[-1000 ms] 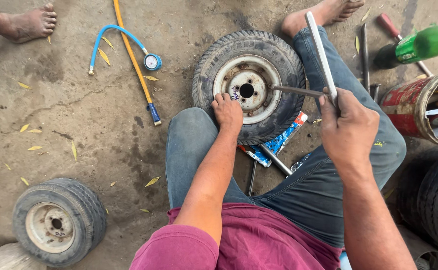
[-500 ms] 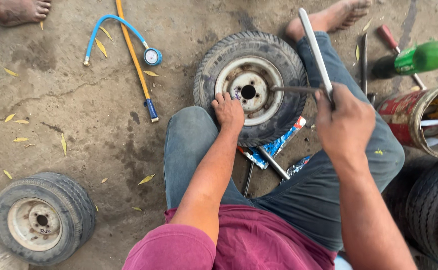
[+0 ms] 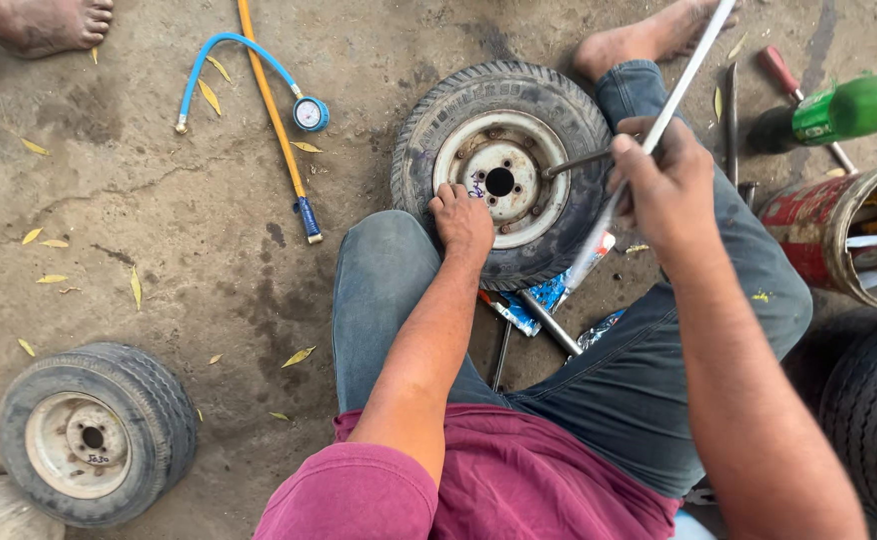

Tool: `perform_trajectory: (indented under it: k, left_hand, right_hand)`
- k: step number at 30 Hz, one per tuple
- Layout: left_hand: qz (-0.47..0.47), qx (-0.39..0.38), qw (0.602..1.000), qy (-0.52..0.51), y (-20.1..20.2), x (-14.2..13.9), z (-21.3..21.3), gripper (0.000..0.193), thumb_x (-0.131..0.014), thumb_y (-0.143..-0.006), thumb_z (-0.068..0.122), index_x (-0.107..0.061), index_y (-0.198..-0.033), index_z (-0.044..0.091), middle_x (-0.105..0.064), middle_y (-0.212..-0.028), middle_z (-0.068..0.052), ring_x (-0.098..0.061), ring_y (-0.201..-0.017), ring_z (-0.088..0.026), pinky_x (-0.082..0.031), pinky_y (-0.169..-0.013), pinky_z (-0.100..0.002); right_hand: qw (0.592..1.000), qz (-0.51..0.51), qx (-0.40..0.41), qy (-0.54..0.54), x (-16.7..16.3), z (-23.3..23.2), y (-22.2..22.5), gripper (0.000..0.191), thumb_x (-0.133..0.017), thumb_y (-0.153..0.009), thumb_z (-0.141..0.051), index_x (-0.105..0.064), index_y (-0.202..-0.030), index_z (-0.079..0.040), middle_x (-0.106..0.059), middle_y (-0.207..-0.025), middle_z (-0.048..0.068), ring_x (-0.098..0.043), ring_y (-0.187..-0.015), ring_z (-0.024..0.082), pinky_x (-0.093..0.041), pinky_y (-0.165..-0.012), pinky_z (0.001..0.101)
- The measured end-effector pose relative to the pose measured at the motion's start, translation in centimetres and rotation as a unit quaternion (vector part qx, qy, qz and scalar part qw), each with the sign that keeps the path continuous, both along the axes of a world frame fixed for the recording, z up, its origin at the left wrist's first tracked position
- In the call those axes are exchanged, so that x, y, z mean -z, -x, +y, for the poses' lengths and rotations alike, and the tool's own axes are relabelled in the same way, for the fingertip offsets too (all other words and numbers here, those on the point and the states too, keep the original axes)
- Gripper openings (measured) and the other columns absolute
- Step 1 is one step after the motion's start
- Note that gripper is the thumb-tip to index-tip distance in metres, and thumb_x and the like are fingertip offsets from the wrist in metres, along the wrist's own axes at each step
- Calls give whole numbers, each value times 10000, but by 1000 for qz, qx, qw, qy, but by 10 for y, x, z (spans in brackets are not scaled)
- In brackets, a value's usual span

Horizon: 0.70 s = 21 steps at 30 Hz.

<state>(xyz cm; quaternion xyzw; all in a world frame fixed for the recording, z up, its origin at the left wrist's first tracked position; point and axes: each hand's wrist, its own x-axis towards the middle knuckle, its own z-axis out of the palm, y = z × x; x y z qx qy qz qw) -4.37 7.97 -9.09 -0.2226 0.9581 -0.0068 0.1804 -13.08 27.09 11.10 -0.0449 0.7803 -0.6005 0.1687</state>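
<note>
The right hand (image 3: 671,190) is closed round a long metal wrench (image 3: 681,85), its fist about the middle of the bar, whose upper end runs up and away past the bare foot (image 3: 649,40) beyond the knuckles. From just beside that fist a short arm of the wrench reaches across to the wheel (image 3: 504,170), its tip set on the pale rim near the hub hole. The wheel lies flat on the ground between the person's knees, just ahead of both hands. The left hand (image 3: 462,220) rests on the wheel's near edge, fingers curled over the rim and tyre, touching it; whether it clamps or only steadies cannot be told. Under the right wrist, between the legs, lie a blue wrapper (image 3: 539,298) and a metal rod (image 3: 551,322). Beyond the right hand, on its outer side, are a green bottle (image 3: 854,108), a red-handled tool (image 3: 794,80) and a rusty red can (image 3: 844,235). Well away from the left hand's outer side lie a blue hose with a round gauge (image 3: 310,113) and an orange hose (image 3: 274,120), and nearer the person's body on that side a second wheel (image 3: 94,432). Another person's foot (image 3: 49,22) shows at the far corner.
</note>
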Motion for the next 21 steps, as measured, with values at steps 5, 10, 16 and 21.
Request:
perform_trajectory:
  k: [5,10,16,21]
  left_hand:
    - [11,-12,1000,5,0,-2,0,264,-573,-924,223,-802,-1034,151,-619,-1247,-80,-471,-1207,-314,-369,-951,-483]
    - [19,1,1000,-11,-3,1,-4,252,-584,-906,217,-798,-1028,161,-633,-1234,-74,-486,-1199,-299,-382,-958,-452]
    - [40,-24,999,9,2,-1,-4,276,-560,-951,223,-779,-1097,137,-645,-1206,-75,-494,-1177,-284,-398,-928,-469]
    - [-8,9,1000,-16,-2,-11,-3,306,-606,-859,251,-773,-1084,129,-608,-1236,-100,-468,-1160,-304,-365,-939,-453]
  right_hand:
    - [784,525,74,-323,-10,-12,-13,578,-647,-987,-292,-558,-1357,144,-668,-1205,305,-630,-1147,413,-435,-1080,450]
    - [709,564,-67,-419,-24,-23,-4,314,-625,-1001,-422,-682,-973,-114,-679,-1055,173,-609,-1112,349,-330,-1194,461]
    - [811,420,-145,-380,-26,-28,6,538,-674,-1056,-605,-659,-898,-91,-653,-825,96,-604,-803,281,-410,-826,450]
    - [758,549,-219,-275,-28,-15,-2,491,-678,-942,-582,-670,-863,-97,-632,-770,93,-635,-732,309,-424,-716,437]
